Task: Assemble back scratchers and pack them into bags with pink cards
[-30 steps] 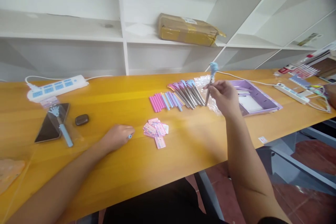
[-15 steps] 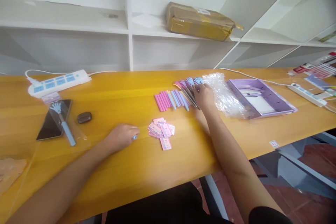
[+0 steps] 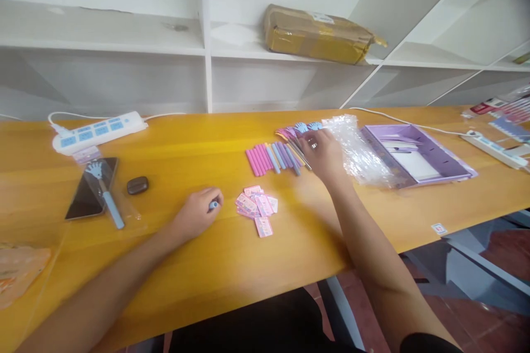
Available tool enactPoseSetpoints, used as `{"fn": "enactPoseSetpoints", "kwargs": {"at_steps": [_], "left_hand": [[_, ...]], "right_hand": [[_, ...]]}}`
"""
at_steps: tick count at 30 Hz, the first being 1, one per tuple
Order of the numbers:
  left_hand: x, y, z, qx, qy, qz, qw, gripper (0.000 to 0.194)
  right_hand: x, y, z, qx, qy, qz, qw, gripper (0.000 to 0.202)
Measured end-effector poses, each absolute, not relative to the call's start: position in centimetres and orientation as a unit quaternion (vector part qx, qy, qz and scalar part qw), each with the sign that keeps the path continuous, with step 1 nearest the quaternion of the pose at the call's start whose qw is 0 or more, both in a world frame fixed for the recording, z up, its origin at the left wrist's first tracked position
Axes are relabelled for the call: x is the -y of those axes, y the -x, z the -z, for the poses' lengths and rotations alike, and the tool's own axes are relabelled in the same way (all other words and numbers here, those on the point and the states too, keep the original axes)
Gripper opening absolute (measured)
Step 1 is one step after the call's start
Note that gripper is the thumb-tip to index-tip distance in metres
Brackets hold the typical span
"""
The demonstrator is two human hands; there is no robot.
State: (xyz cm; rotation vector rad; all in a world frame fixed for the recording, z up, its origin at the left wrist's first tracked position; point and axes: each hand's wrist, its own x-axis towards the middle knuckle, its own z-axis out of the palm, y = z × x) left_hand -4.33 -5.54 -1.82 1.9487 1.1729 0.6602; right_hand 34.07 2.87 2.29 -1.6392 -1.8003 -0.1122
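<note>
My left hand (image 3: 197, 210) rests on the table, fingers wrapped round a blue tube-shaped handle (image 3: 213, 205), of which only the end shows. My right hand (image 3: 325, 155) is closed over the right side of a pile of back scratcher rods with hand-shaped heads (image 3: 300, 128). A shiny metal end (image 3: 313, 145) shows between its fingers; the rest of that rod is hidden. Left of the pile lies a row of pink, blue, purple and yellow handles (image 3: 276, 158). Small pink cards (image 3: 264, 205) lie heaped between my hands.
On the left, a bagged blue back scratcher (image 3: 108, 198) lies over a phone (image 3: 85, 196), near a dark case (image 3: 137, 185) and a power strip (image 3: 99, 132). Clear plastic bags (image 3: 360, 151) and a purple box (image 3: 449, 176) are on the right. A taped parcel (image 3: 318, 36) sits on the shelf.
My right hand has lifted slightly off the pile, with a shiny metal end now showing in its fingers. My left hand has turned a little, showing more of the blue handle's end.
</note>
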Motion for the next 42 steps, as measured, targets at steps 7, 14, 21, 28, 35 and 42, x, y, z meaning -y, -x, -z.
{"fn": "enactPoseSetpoints", "kwargs": {"at_steps": [7,14,21,28,35,42], "left_hand": [[9.3,-0.3,1.3,-0.407,-0.278,-0.355,0.795,0.017],[10.6,-1.1,0.6,-0.414,-0.216,-0.41,0.783,0.02],[10.1,-0.6,1.8,-0.366,-0.303,-0.416,0.775,0.029],[9.3,0.7,4.7,-0.311,-0.458,-0.341,0.759,0.045],[9.2,1.1,4.7,-0.317,-0.481,-0.313,0.755,0.038],[9.1,0.8,3.5,-0.348,-0.512,-0.282,0.732,0.03]], "right_hand": [[10.4,-20.8,-2.6,0.911,0.308,-0.169,0.213,0.098],[10.8,-19.3,-0.3,0.915,0.283,-0.135,0.253,0.101],[8.2,-20.7,-1.1,0.891,0.292,-0.221,0.269,0.101],[-2.3,-31.3,-3.5,0.874,0.43,-0.146,0.174,0.106],[-4.8,-34.7,-4.2,0.873,0.464,-0.113,0.098,0.117],[0.8,-32.6,-3.1,0.794,0.484,-0.037,0.365,0.028]]}}
